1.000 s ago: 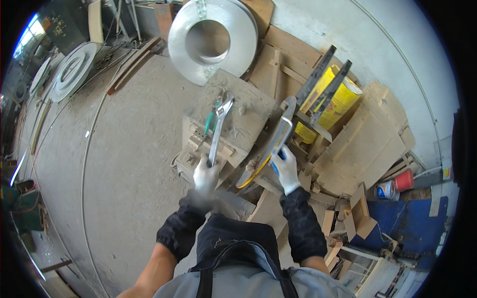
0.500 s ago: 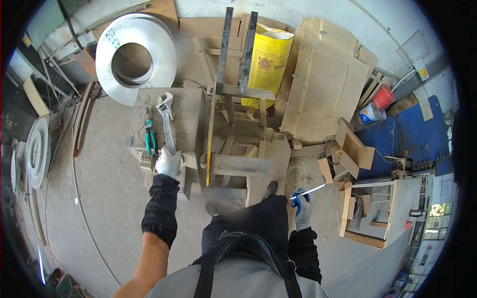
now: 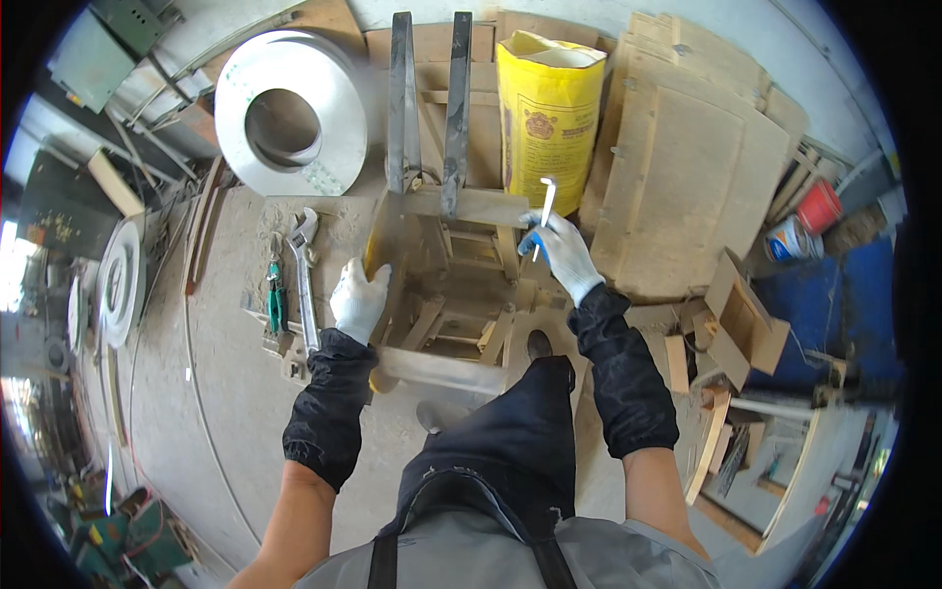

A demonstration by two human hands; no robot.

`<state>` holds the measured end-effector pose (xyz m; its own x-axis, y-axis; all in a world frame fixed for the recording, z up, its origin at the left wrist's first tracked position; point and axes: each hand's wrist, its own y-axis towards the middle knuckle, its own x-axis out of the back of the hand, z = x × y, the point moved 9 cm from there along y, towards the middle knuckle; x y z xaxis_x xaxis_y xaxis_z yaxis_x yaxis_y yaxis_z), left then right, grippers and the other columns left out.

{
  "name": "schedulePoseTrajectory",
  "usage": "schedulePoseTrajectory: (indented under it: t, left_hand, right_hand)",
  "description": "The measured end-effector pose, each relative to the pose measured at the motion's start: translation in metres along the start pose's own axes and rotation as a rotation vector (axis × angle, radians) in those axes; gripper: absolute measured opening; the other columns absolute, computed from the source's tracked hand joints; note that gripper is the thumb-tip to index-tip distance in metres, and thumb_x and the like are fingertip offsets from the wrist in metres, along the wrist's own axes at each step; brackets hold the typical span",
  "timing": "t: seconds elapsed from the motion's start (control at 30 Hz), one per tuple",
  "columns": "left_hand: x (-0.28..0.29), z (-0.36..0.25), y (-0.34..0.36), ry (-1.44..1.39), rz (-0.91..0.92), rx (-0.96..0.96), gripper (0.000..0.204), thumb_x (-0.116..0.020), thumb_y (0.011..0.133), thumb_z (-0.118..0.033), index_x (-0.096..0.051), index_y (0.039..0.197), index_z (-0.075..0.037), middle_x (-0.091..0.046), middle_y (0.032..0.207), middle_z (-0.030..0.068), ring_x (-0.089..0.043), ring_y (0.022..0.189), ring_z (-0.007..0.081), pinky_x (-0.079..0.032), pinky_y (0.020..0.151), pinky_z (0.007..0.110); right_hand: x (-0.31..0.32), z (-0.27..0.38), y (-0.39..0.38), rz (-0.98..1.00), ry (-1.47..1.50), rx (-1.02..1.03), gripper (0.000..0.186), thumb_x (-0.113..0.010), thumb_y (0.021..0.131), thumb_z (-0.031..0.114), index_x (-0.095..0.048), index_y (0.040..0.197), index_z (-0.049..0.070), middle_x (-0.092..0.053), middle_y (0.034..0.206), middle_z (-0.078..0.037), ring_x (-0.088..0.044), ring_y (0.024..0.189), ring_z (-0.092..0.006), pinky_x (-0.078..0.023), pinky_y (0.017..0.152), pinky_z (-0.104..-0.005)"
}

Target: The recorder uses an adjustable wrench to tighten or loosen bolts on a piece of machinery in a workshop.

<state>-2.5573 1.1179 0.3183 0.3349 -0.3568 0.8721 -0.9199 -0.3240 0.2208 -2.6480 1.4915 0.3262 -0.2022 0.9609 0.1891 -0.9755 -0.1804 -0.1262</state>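
A pale, slender bent rod (image 3: pixel 548 204) is in the person's right grip (image 3: pixel 567 257), above the right end of the frame's far crosspiece as seen from the head; whether it touches the wood cannot be told. Its long axis runs mostly away from the person, the far end leaning slightly right and carrying a short bend turned left, the near end pointing back and a little left. The right grip is closed on the rod, with the longer stretch showing beyond the blue-faced fingers and the near tip emerging at their left. The left grip (image 3: pixel 360 299) lies against the yellow-edged left side of the dusty frame (image 3: pixel 439 371); whether it is clamped there cannot be told, as that side is blurred. Two dark bars (image 3: pixel 457 108) rise from the frame's far end, just left of a yellow bag (image 3: pixel 551 128). Left of the left grip, an adjustable wrench (image 3: pixel 305 280) and green-handled pliers (image 3: pixel 277 294) lie side by side on a dusty block (image 3: pixel 339 228), a large silvery ring (image 3: pixel 235 123) beyond them.
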Motion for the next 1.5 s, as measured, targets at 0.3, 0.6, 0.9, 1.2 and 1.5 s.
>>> schedulePoseTrajectory:
  t: [0.3,0.6,0.9,1.2,1.5]
  left_hand:
    - [-0.004,-0.001,-0.007,0.084,-0.078,0.123,0.022,-0.074,0.092,-0.024,-0.065,0.099,-0.004,-0.067,0.087,0.0184,-0.066,0.08,0.0419,-0.052,0.07,0.047]
    - [-0.006,0.011,-0.046,0.096,-0.128,0.119,0.022,-0.075,0.089,-0.017,-0.061,0.098,-0.003,-0.064,0.089,0.0214,-0.065,0.083,0.0457,-0.051,0.071,0.05]
    - [0.005,0.017,-0.053,0.085,0.156,0.28,0.035,-0.075,0.09,-0.02,-0.064,0.116,0.0,-0.069,0.11,0.023,-0.067,0.102,0.042,-0.054,0.087,0.048]
    - [0.121,-0.155,0.196,-0.899,-0.232,-0.059,0.048,-0.064,0.105,-0.024,-0.054,0.141,0.007,-0.064,0.13,0.0106,-0.06,0.116,0.0134,-0.045,0.103,0.026]
    - [0.092,-0.144,0.229,-0.643,-0.337,0.177,0.039,-0.076,0.089,-0.042,-0.076,0.097,-0.003,-0.071,0.075,0.0106,-0.068,0.071,0.0235,-0.053,0.074,0.038]
  right_hand:
    - [0.004,-0.001,0.114,0.148,-0.45,0.041,0.028,-0.055,0.1,0.033,-0.072,0.113,0.014,-0.075,0.095,-0.013,-0.071,0.095,-0.0352,-0.052,0.084,-0.0471]
    - [-0.036,0.006,0.134,0.247,-0.621,0.244,0.033,-0.059,0.101,0.039,-0.073,0.124,0.02,-0.075,0.113,-0.011,-0.069,0.105,-0.0351,-0.053,0.092,-0.0452]
    - [-0.06,0.032,0.1,0.286,-0.608,0.309,0.032,-0.066,0.099,0.035,-0.076,0.122,0.015,-0.075,0.119,-0.01,-0.07,0.107,-0.0322,-0.055,0.092,-0.0414]
    - [-0.061,0.04,0.085,0.249,-0.67,0.187,0.032,-0.064,0.099,0.033,-0.075,0.123,0.015,-0.074,0.115,-0.014,-0.07,0.107,-0.0357,-0.054,0.092,-0.0444]
    - [-0.067,0.053,0.062,0.239,-0.675,0.293,0.033,-0.064,0.098,0.033,-0.075,0.124,0.016,-0.075,0.11,-0.015,-0.071,0.103,-0.0354,-0.055,0.091,-0.0441]
